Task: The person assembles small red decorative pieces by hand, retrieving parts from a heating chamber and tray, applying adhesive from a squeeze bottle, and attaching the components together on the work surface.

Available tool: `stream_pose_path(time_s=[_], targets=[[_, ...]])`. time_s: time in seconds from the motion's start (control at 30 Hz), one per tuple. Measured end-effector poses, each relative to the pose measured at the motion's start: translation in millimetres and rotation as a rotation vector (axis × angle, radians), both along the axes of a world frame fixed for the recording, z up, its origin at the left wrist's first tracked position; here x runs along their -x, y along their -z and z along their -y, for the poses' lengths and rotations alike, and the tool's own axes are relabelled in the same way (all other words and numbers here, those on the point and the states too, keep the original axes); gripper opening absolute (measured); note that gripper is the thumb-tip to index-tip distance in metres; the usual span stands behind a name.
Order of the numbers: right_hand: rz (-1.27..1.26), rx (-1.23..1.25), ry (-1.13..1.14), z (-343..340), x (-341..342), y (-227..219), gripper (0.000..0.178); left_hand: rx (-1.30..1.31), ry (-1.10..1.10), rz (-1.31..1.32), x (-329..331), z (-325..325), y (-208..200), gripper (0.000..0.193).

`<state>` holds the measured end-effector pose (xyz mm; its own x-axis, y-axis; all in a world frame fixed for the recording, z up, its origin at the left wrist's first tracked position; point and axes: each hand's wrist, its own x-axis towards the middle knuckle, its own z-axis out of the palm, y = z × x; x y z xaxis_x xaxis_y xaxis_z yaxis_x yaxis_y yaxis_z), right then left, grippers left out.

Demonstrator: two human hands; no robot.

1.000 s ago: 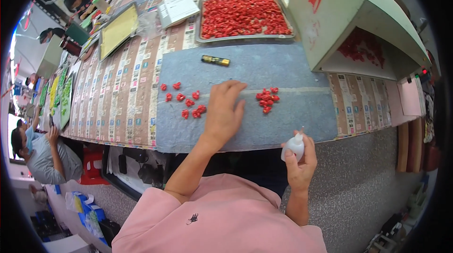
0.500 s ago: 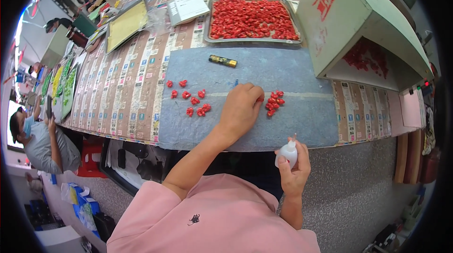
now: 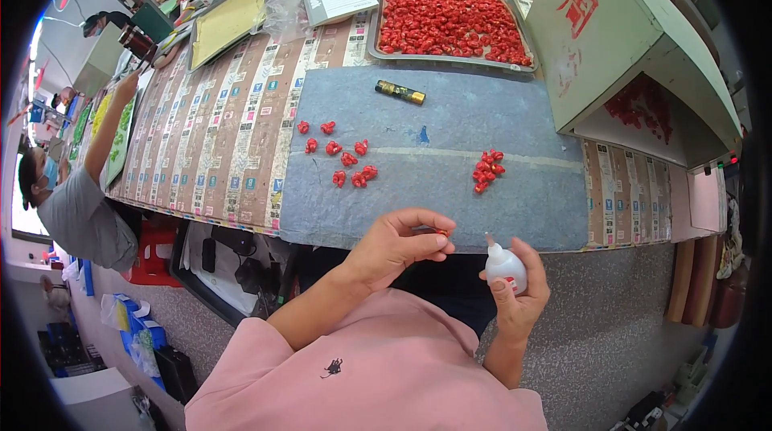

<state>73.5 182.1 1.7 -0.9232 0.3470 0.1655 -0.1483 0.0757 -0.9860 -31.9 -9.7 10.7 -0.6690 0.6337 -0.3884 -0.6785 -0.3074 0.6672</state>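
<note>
My left hand [image 3: 400,243] pinches a small red piece [image 3: 442,232] between thumb and fingertips, held over the near edge of the blue-grey mat [image 3: 450,121]. My right hand [image 3: 519,290] grips a small white glue bottle [image 3: 503,264], its thin nozzle pointing up toward the red piece. On the mat lie two groups of small red pieces: several spread out on the left [image 3: 342,153] and a tight pile on the right [image 3: 486,170].
A metal tray [image 3: 374,33] full of red pieces stands at the back. A small dark and gold tube [image 3: 400,92] lies on the mat. A pale green box [image 3: 615,37] stands at the right. Other people work at the long table's left [image 3: 76,206].
My left hand has drawn back from the mat toward me with a red piece pinched in it. My right hand has raised the glue bottle beside it.
</note>
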Motion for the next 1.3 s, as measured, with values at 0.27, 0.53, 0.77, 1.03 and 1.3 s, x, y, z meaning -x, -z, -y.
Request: stream_pose_path(time_s=[0.27,0.53,0.77,1.03,1.3], targets=[[-0.081,0.204,0.183,-1,-5,-7,0.06,-0.146,-0.043,0.208,-8,-10,-3,0.028],[-0.224,0.002,0.206,-7,-8,-3,0.045,-0.178,0.005,0.22,-13,-12,0,0.026],[-0.19,-0.129,0.263,-8,-13,-8,0.042,-0.212,0.061,0.265,-16,-13,5,0.024],[-0.161,-0.22,0.27,-10,-15,-5,0.045,-0.2,0.046,0.269,-19,-14,6,0.024],[-0.151,-0.211,0.274,-9,-14,-3,0.046,-0.191,0.06,0.235,-19,-14,6,0.024]])
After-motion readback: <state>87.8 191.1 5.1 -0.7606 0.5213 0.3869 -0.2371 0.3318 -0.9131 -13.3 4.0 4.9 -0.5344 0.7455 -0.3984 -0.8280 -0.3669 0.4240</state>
